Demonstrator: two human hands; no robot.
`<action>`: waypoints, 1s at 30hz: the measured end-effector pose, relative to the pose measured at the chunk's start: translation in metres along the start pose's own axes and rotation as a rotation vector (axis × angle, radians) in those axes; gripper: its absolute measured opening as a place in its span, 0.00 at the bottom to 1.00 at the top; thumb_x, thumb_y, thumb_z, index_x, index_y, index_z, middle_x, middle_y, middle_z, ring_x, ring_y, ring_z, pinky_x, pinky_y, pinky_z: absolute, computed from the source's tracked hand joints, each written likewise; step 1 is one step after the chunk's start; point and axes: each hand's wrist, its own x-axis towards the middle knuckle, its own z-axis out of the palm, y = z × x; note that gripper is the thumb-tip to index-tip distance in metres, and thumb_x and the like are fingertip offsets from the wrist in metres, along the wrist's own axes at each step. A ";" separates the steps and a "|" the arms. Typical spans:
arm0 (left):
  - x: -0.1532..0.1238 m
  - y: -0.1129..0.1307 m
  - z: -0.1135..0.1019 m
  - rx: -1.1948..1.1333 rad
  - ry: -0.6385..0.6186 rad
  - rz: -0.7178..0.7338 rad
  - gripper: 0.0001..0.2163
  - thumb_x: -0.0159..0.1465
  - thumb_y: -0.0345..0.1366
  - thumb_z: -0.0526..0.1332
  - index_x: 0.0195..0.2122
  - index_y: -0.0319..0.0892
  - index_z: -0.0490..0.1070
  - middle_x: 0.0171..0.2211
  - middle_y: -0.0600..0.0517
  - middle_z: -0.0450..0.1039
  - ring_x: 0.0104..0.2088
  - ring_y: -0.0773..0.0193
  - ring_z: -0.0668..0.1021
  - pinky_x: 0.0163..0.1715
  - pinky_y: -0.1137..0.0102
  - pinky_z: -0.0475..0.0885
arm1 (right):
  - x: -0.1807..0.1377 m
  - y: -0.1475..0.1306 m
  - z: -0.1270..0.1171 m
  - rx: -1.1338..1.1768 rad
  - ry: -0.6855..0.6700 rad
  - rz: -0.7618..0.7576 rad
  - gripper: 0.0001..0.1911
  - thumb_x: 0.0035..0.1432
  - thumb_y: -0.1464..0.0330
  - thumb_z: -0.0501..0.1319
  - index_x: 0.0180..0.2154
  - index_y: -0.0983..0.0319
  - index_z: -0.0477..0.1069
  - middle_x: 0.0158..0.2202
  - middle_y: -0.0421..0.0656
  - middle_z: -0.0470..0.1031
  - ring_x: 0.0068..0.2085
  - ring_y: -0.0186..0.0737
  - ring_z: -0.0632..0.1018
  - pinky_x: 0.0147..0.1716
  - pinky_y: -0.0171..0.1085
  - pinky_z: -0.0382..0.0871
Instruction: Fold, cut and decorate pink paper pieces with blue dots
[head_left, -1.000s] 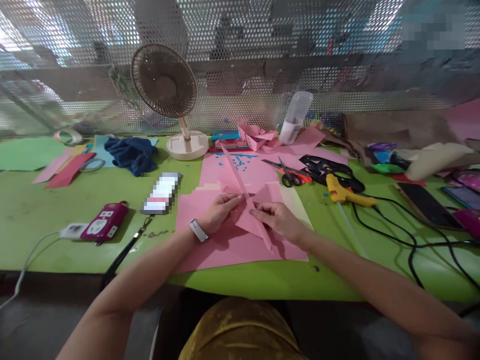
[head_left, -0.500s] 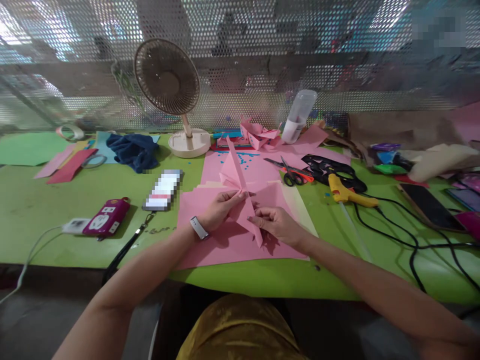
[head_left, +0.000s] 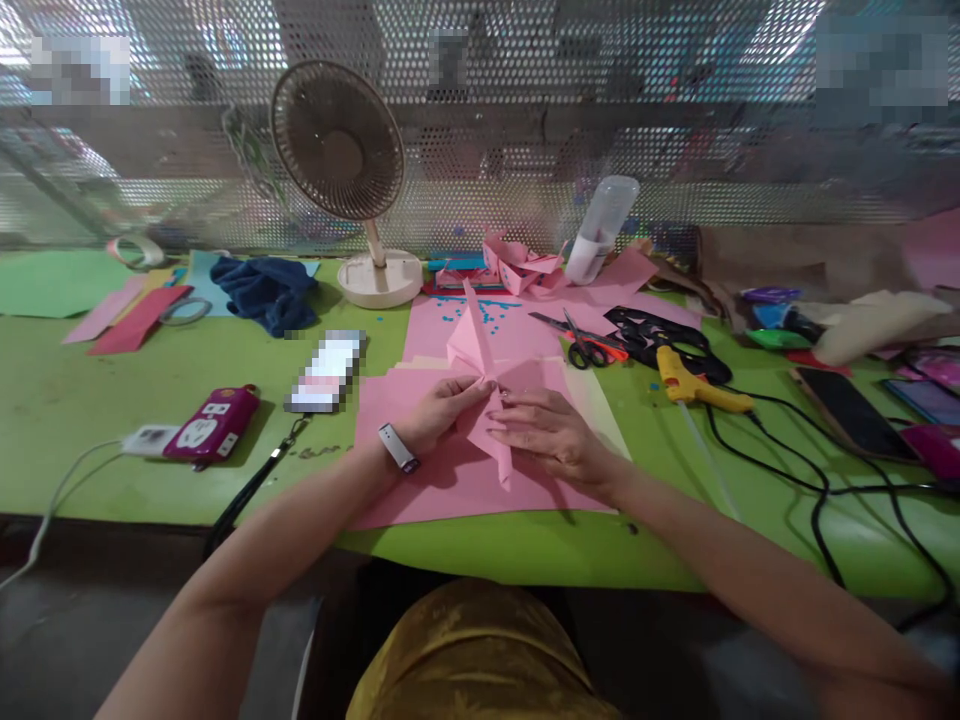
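A folded pink paper piece (head_left: 471, 342), long and narrow with pointed ends, is held over flat pink sheets (head_left: 420, 500) on the table. My left hand (head_left: 442, 412) pinches its middle between thumb and fingers. On its right side, my right hand (head_left: 551, 435) lies against the lower half, fingers stretched out and slightly apart. The near end of the paper looks curled. Behind it, another pink sheet (head_left: 427, 325) carries small blue bits, and a folded pink paper shape (head_left: 521, 262) sits farther back.
A desk fan (head_left: 379, 275) stands behind, left of a clear bottle (head_left: 602, 230). Scissors (head_left: 587, 348) and a yellow glue gun (head_left: 694, 383) with cables lie right. At left are a phone (head_left: 328, 370), a purple power bank (head_left: 214, 425) and a blue cloth (head_left: 266, 297).
My right hand has gone from pinching the paper's lower edge to lying along it with stretched fingers. The near end now looks curled. My left hand keeps its hold.
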 end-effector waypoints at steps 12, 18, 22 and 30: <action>-0.002 -0.005 0.005 0.047 0.001 0.076 0.22 0.59 0.53 0.65 0.43 0.39 0.77 0.21 0.56 0.67 0.17 0.74 0.63 0.17 0.75 0.53 | -0.001 -0.006 0.020 0.144 0.256 0.327 0.07 0.62 0.62 0.61 0.39 0.50 0.79 0.36 0.39 0.80 0.46 0.42 0.77 0.58 0.51 0.60; 0.002 -0.009 0.009 0.132 0.070 0.189 0.22 0.56 0.55 0.66 0.38 0.39 0.79 0.24 0.53 0.71 0.27 0.67 0.71 0.28 0.72 0.64 | 0.002 -0.009 0.026 0.164 0.335 0.683 0.12 0.59 0.56 0.63 0.38 0.57 0.75 0.36 0.44 0.78 0.40 0.44 0.77 0.50 0.50 0.67; 0.003 -0.010 0.009 0.211 0.097 0.247 0.22 0.55 0.56 0.65 0.33 0.39 0.78 0.23 0.53 0.70 0.28 0.66 0.69 0.30 0.71 0.63 | 0.004 -0.006 0.027 0.364 0.329 0.802 0.17 0.56 0.53 0.64 0.38 0.59 0.73 0.39 0.46 0.77 0.40 0.43 0.78 0.45 0.45 0.72; 0.000 -0.009 0.008 0.206 0.076 0.176 0.21 0.55 0.55 0.65 0.24 0.38 0.74 0.19 0.55 0.66 0.22 0.70 0.65 0.25 0.72 0.60 | 0.005 -0.002 0.028 0.626 0.340 0.903 0.20 0.51 0.51 0.67 0.35 0.60 0.70 0.34 0.43 0.75 0.37 0.39 0.77 0.39 0.39 0.72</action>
